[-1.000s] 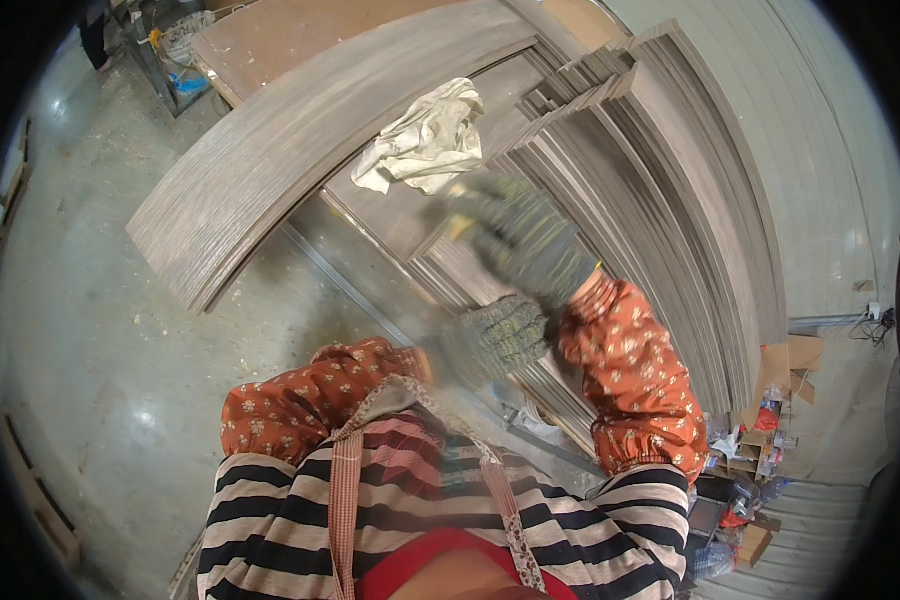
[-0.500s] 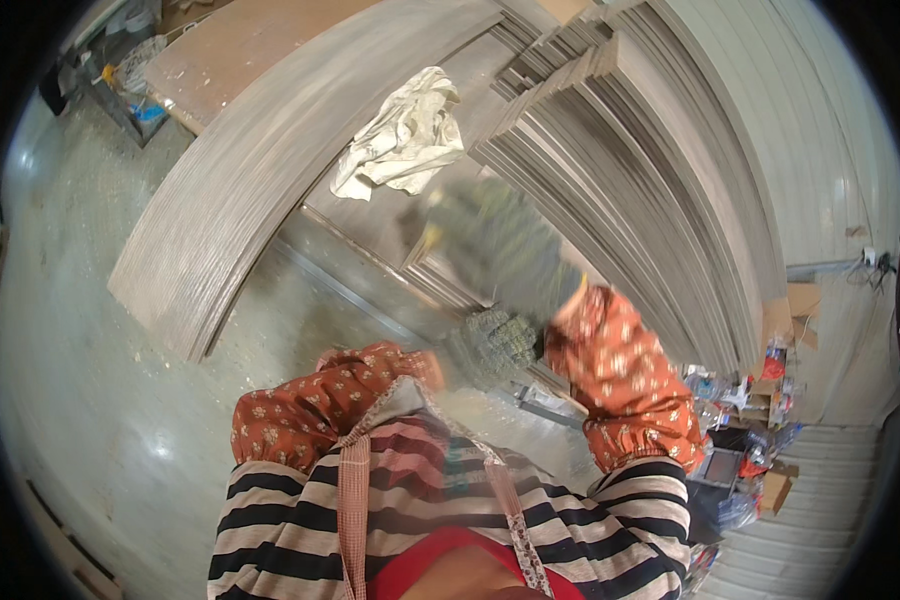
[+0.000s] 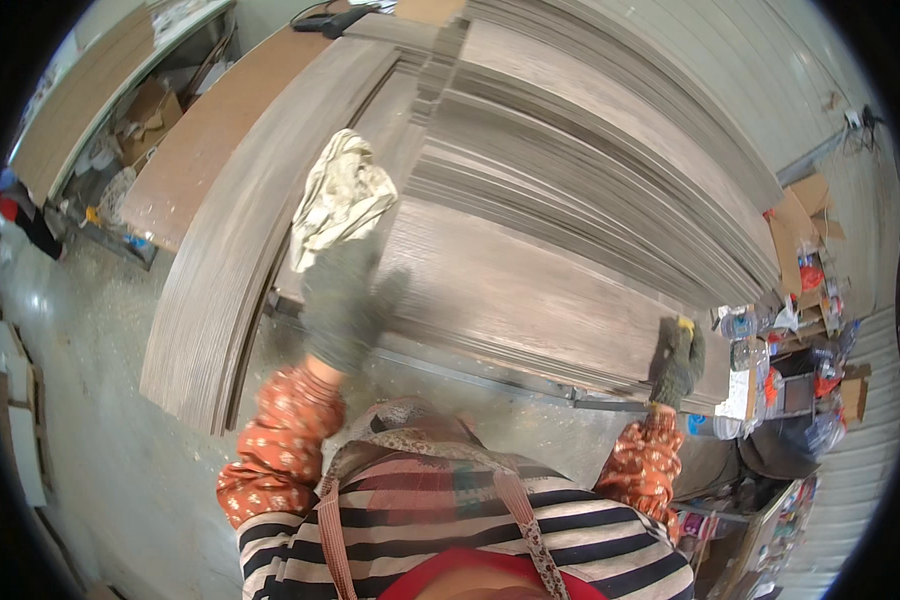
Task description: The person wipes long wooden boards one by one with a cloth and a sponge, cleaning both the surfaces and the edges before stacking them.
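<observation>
Left hand [image 3: 342, 305] at crumpled cloth [image 3: 345, 195], right hand [image 3: 678, 365] on grey board [image 3: 520, 280], grips unclear, teal chest print [image 3: 468, 482] illegible.

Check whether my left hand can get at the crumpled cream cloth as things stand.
Likely yes: your left hand is at the near edge of the crumpled cream cloth, and nothing visible blocks the way, though blur hides whether they touch.

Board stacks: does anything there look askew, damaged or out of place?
The pale crumpled cloth by the left hand stands out: it is bunched up among flat, stacked boards. No damage shows plainly on them, though blur hides detail.
</observation>
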The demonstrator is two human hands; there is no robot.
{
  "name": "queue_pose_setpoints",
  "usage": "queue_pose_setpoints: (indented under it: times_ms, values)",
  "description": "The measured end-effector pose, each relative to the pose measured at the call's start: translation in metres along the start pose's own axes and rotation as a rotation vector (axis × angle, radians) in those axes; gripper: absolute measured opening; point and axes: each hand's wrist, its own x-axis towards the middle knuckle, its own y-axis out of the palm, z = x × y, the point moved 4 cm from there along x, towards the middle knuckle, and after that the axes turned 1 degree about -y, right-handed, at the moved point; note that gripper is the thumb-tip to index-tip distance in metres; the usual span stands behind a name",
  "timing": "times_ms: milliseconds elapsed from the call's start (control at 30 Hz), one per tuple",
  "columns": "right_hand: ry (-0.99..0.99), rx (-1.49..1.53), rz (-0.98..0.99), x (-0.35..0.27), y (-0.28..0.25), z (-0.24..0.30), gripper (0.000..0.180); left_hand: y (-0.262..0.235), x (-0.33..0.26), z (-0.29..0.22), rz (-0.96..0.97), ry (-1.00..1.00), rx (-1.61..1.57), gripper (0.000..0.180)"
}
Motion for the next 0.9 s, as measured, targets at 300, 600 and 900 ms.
queue_pose_setpoints:
  times_ms: [300, 600, 900]
  values:
    - [-0.018, -0.163, 0.033, -0.028, 0.066, 0.025, 0.036, 0.038, 0.027, 0.064, 0.630, -0.872, -1.173, 0.045]
    - [0.067, 0.471, -0.117, -0.005, 0.049, 0.028, 0.037, 0.022, 0.013, 0.069, 0.640, -0.755, -1.083, 0.068]
    - [-0.648, -0.894, -0.120, 0.007, 0.058, 0.091, 0.041, -0.002, 0.021, 0.044, 0.530, -0.596, -0.980, 0.068]
